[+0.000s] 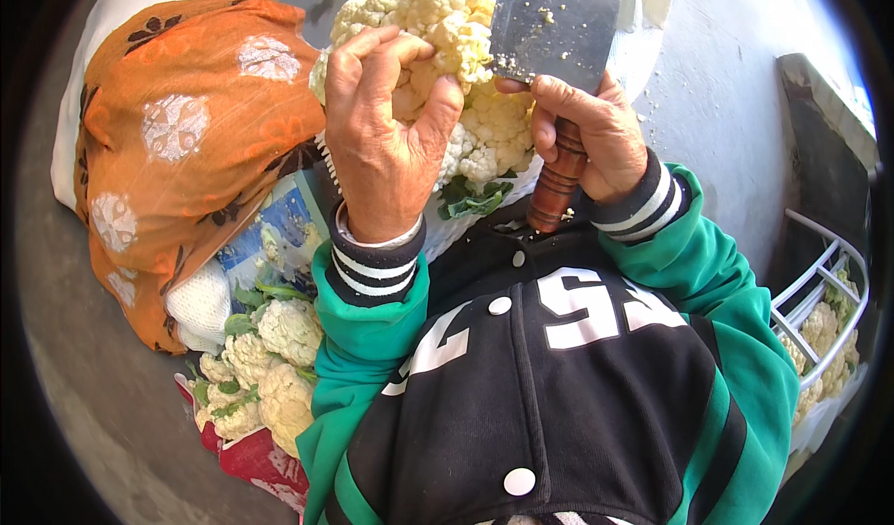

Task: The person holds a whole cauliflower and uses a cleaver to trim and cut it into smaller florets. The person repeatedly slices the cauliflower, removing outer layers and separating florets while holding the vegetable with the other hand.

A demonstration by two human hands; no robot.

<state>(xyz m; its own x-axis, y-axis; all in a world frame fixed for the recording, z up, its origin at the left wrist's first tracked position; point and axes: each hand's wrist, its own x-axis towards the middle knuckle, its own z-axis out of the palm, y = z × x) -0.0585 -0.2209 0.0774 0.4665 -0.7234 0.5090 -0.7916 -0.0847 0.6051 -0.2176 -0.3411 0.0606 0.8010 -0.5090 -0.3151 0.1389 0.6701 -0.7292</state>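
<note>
**Cleaver blade laid against a held cauliflower head**

Nearest the camera, the black front of a jacket (559, 404) with white snap buttons and green sleeves fills the lower middle of the view. To its left, a heap of smaller cauliflowers (265, 367) is seen lying on a red cloth, and above them an orange patterned cloth (177, 143) is draped over a bundle on the grey ground.

Moving right, the left hand (386, 138) is closed over the left flank of a large cauliflower head (438, 31), fingers curled across the top of the curd and thumb pressed in lower down, so the head is firmly gripped and held up in front of the chest. Its green leaf stubs point down toward the jacket.

Just to the right, the right hand (596, 134) is wrapped tightly around the ribbed wooden handle of a cleaver (559, 22). The long axis of the tool runs nearly upright, handle low and broad steel blade above, tilted slightly rightward. The blade's left edge is set against the right side of the cauliflower, directly opposite the left hand's grip, with crumbs of curd stuck to the steel. Both hands are about equally near the head.

At the far right, a white wire basket (819, 283) holding cut florets is visible.
</note>
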